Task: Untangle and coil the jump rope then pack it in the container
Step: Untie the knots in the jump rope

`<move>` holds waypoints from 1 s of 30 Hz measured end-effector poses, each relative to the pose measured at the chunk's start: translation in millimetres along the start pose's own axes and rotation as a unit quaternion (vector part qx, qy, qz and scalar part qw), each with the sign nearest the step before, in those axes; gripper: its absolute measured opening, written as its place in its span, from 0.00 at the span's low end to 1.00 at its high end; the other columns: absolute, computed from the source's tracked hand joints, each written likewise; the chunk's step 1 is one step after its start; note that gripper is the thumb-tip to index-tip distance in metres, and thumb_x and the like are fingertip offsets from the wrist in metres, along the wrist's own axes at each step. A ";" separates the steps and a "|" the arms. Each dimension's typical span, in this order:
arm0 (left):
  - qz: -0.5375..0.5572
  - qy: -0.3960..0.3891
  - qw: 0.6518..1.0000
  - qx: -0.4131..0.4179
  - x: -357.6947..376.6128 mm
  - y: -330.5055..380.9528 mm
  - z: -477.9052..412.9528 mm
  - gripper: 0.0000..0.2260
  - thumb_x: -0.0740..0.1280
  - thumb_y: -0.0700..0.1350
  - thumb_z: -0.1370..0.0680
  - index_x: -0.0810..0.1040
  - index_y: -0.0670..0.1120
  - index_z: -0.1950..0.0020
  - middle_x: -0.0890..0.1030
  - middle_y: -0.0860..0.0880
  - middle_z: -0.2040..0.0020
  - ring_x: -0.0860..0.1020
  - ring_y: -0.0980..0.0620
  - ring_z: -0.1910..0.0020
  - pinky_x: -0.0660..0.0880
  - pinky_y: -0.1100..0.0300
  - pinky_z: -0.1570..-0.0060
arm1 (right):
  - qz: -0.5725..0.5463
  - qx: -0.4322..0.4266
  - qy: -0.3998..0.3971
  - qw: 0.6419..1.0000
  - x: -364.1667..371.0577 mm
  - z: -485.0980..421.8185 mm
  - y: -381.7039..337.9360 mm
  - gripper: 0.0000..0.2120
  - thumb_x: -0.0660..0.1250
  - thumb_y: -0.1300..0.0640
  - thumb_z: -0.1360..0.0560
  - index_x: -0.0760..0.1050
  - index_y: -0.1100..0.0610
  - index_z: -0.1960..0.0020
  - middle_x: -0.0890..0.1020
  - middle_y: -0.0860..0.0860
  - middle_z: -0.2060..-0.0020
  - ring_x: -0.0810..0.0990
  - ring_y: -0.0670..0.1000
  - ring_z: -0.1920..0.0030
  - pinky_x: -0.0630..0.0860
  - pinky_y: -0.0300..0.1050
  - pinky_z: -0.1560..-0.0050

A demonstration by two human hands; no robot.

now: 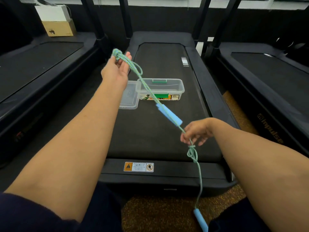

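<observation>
A green braided jump rope (147, 87) stretches diagonally between my hands above a treadmill belt. My left hand (117, 71) is raised and grips a bunch of rope loops at its top. One light-blue foam handle (169, 114) hangs on the taut span just above my right hand (196, 132), which pinches the rope. Below that hand sits a small knot (192, 152), and the rope trails down to a second blue handle (200, 220) near the floor. A clear plastic container (161, 88) stands open on the belt, its lid (129, 97) lying to its left.
The black treadmill belt (158, 134) carries the container and has raised side rails. More treadmills flank it left and right. A cardboard box (58, 28) and a white bag sit at the back left. Brown speckled carpet (158, 215) lies below me.
</observation>
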State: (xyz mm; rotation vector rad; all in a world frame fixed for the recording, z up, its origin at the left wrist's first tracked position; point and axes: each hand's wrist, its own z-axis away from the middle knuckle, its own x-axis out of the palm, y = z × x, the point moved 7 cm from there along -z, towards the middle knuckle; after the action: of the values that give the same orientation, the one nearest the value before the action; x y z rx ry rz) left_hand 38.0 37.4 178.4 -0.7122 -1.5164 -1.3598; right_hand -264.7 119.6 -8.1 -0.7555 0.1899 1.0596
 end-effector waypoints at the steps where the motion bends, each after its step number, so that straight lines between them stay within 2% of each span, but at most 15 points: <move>1: 0.004 -0.007 1.000 0.004 4.5 6.6 -0.6 0.10 0.60 0.38 0.16 0.75 0.32 0.52 0.77 0.36 0.57 0.81 0.34 0.44 0.81 0.49 0.54 | 0.019 0.022 -0.007 1.000 1.1 -1.2 9.1 0.07 0.70 0.59 0.28 0.83 0.50 0.52 0.82 0.50 0.51 0.78 0.50 0.51 0.75 0.53 0.44; 4: 0.002 -0.017 1.000 0.015 9.7 16.6 -1.1 0.09 0.62 0.37 0.17 0.76 0.32 0.52 0.77 0.36 0.56 0.83 0.37 0.61 0.83 0.49 0.61 | 0.027 0.058 -0.009 0.998 3.1 -3.2 27.2 0.08 0.74 0.57 0.27 0.83 0.51 0.48 0.79 0.52 0.39 0.75 0.56 0.38 0.78 0.61 0.44; 6: 0.000 -0.012 1.000 0.013 7.9 15.1 -1.1 0.08 0.61 0.37 0.17 0.76 0.31 0.51 0.77 0.36 0.56 0.83 0.37 0.62 0.83 0.49 0.62 | -0.047 0.063 -0.016 0.997 7.8 -4.7 32.9 0.10 0.72 0.56 0.23 0.79 0.56 0.43 0.77 0.55 0.37 0.74 0.63 0.35 0.78 0.65 0.45; 8: 0.010 -0.005 1.000 0.009 4.1 13.5 -1.6 0.09 0.60 0.37 0.16 0.75 0.31 0.47 0.77 0.36 0.55 0.83 0.36 0.52 0.82 0.49 0.59 | -0.159 0.043 -0.041 0.985 15.8 -5.1 30.1 0.09 0.67 0.57 0.19 0.72 0.61 0.43 0.80 0.61 0.42 0.80 0.66 0.41 0.80 0.65 0.48; 10: 0.027 0.001 1.000 0.007 0.8 14.6 -3.5 0.09 0.59 0.36 0.16 0.75 0.32 0.45 0.77 0.36 0.55 0.80 0.35 0.42 0.81 0.49 0.53 | -0.244 0.010 -0.041 0.969 15.6 -6.8 23.6 0.06 0.63 0.58 0.17 0.69 0.61 0.46 0.82 0.63 0.50 0.84 0.66 0.50 0.83 0.62 0.53; 12: 0.045 0.003 0.999 0.009 -0.2 17.3 -3.1 0.09 0.58 0.36 0.16 0.75 0.32 0.47 0.76 0.35 0.53 0.78 0.34 0.39 0.79 0.48 0.47 | -0.286 -0.017 -0.017 0.958 9.7 -8.4 19.0 0.05 0.63 0.58 0.17 0.69 0.59 0.49 0.81 0.61 0.57 0.84 0.60 0.58 0.84 0.56 0.58; 13: 0.053 0.004 0.999 0.009 -0.2 18.4 -2.6 0.09 0.58 0.36 0.16 0.75 0.32 0.48 0.76 0.35 0.53 0.77 0.33 0.38 0.79 0.47 0.45 | -0.305 -0.026 -0.007 0.952 6.0 -9.0 17.1 0.05 0.63 0.58 0.17 0.68 0.58 0.51 0.80 0.59 0.60 0.82 0.55 0.64 0.83 0.50 0.64; 15: 0.058 0.005 0.998 0.011 0.7 20.1 -1.9 0.09 0.58 0.36 0.16 0.75 0.31 0.49 0.76 0.35 0.53 0.77 0.33 0.38 0.78 0.46 0.43 | -0.361 -0.042 0.003 0.932 -5.5 -6.6 9.5 0.08 0.62 0.59 0.17 0.67 0.55 0.54 0.76 0.55 0.67 0.72 0.47 0.73 0.71 0.38 0.76; 17: 0.051 0.006 0.999 0.011 0.2 21.0 -2.5 0.09 0.59 0.36 0.16 0.75 0.31 0.50 0.77 0.35 0.54 0.79 0.34 0.41 0.80 0.47 0.48 | -0.405 -0.066 0.018 0.912 -27.3 3.2 -7.6 0.09 0.60 0.60 0.17 0.66 0.55 0.57 0.72 0.53 0.70 0.66 0.44 0.78 0.62 0.34 0.80; 20: 0.030 0.011 0.999 0.011 -2.5 20.9 -5.8 0.08 0.59 0.36 0.16 0.75 0.32 0.47 0.78 0.36 0.54 0.81 0.36 0.47 0.82 0.50 0.66 | -0.389 -0.131 0.053 0.910 -75.4 38.4 -54.9 0.10 0.58 0.61 0.18 0.67 0.54 0.58 0.71 0.51 0.72 0.63 0.42 0.81 0.60 0.32 0.81; 21: 0.024 0.012 1.000 0.009 -3.0 19.7 -6.1 0.08 0.60 0.37 0.16 0.75 0.32 0.47 0.78 0.36 0.54 0.81 0.36 0.48 0.82 0.50 0.69 | -0.372 -0.158 0.067 0.912 -94.0 53.9 -73.4 0.11 0.57 0.61 0.17 0.68 0.54 0.58 0.71 0.51 0.72 0.64 0.42 0.81 0.61 0.32 0.80; 23: 0.016 0.016 1.000 0.007 -2.9 16.1 -5.3 0.09 0.60 0.37 0.16 0.76 0.33 0.50 0.78 0.37 0.55 0.81 0.36 0.46 0.82 0.51 0.67 | -0.345 -0.208 0.096 0.910 -128.8 88.9 -110.0 0.11 0.57 0.61 0.17 0.69 0.53 0.57 0.72 0.50 0.71 0.64 0.42 0.80 0.63 0.32 0.80; 25: 0.005 0.020 1.000 0.005 -1.4 10.8 -3.0 0.09 0.60 0.37 0.16 0.75 0.33 0.52 0.78 0.37 0.56 0.81 0.35 0.46 0.82 0.51 0.62 | -0.326 -0.250 0.132 0.902 -159.0 123.8 -142.7 0.11 0.57 0.59 0.17 0.69 0.52 0.58 0.71 0.50 0.70 0.64 0.41 0.79 0.63 0.32 0.79; 28: -0.016 0.024 1.000 0.003 -1.2 2.8 -0.5 0.08 0.61 0.37 0.17 0.75 0.34 0.53 0.78 0.37 0.56 0.82 0.37 0.56 0.82 0.51 0.65 | -0.299 -0.313 0.197 0.880 -194.6 164.3 -184.5 0.13 0.56 0.58 0.16 0.68 0.52 0.59 0.70 0.49 0.68 0.63 0.41 0.77 0.63 0.31 0.76; 30: -0.036 0.027 0.999 0.001 -4.2 -2.0 -1.3 0.08 0.62 0.36 0.17 0.76 0.34 0.53 0.78 0.37 0.56 0.82 0.38 0.59 0.83 0.50 0.64 | -0.286 -0.354 0.229 0.860 -209.4 178.3 -205.0 0.13 0.56 0.58 0.16 0.67 0.52 0.60 0.68 0.48 0.68 0.62 0.42 0.76 0.62 0.33 0.75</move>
State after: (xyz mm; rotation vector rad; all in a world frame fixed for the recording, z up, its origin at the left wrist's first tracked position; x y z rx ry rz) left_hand 38.2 36.4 173.7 -0.6199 -1.5134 -1.4189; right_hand -233.4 28.9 321.3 -1.6193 -0.0400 0.3337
